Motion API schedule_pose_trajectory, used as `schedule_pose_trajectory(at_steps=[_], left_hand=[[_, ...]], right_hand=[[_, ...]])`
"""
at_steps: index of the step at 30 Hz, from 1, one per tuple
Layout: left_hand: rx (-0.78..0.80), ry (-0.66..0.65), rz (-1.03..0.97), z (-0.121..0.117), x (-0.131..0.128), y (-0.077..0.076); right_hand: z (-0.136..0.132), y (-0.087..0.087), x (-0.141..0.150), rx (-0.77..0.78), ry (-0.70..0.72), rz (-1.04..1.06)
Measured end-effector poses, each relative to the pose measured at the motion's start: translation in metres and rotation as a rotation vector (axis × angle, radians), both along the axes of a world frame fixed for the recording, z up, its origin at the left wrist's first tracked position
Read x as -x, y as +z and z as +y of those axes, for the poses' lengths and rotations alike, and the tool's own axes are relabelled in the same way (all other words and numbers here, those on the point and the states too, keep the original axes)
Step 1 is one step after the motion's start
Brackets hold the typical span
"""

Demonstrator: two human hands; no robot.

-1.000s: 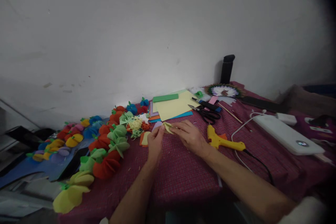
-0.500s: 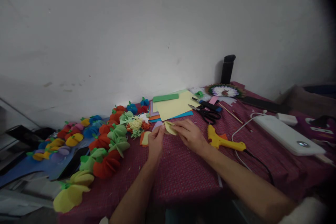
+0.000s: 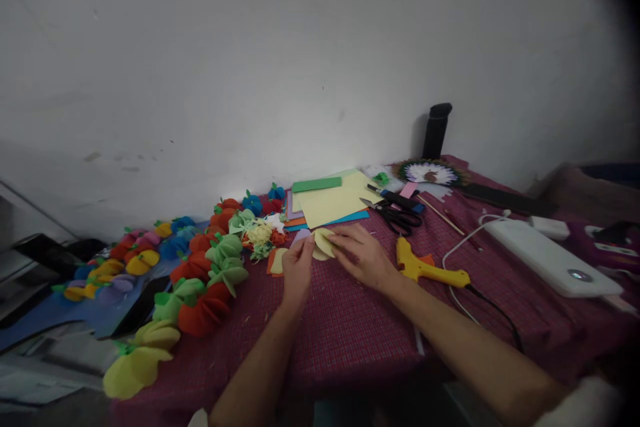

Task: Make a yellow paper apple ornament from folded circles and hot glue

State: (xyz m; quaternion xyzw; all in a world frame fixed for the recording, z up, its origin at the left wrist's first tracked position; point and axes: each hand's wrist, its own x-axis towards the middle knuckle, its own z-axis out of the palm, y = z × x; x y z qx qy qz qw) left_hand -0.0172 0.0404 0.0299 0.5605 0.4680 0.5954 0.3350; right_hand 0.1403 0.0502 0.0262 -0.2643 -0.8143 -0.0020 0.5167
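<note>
1. Paper pieces (image 3: pixel 325 244), yellow and rounded, held between both hands above cloth (image 3: pixel 350 333). Left hand (image 3: pixel 297 268) pinches one side, right hand (image 3: pixel 367 258) fingers the other; uneven pull could crease them.
2. Yellow glue gun (image 3: pixel 429 271) beside right wrist. Forearm bump could shift it. Can't tell if hot.
3. Black scissors (image 3: pixel 397 215) beyond right hand; careless reach could nick skin.
4. Yellow sheet (image 3: pixel 327 201) farther back; snag could drag it.
</note>
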Motion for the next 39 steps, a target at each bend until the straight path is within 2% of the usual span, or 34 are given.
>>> schedule_pose_trajectory(at_steps=[6, 13, 27, 39], left_hand=[[-0.073, 0.001, 0.142, 0.0, -0.002, -0.002], [-0.068, -0.028, 0.13, 0.006, -0.001, -0.012], [-0.086, -0.043, 0.092, 0.002, -0.003, -0.002], [-0.122, -0.045, 0.105, 0.003, -0.003, -0.004]], right_hand=[[0.003, -0.001, -0.002, 0.015, -0.015, 0.03], [0.006, -0.003, -0.002, 0.019, -0.037, 0.059], [0.0, 0.001, -0.002, 0.115, -0.043, 0.113], [-0.001, 0.003, -0.001, 0.118, -0.029, 0.11]])
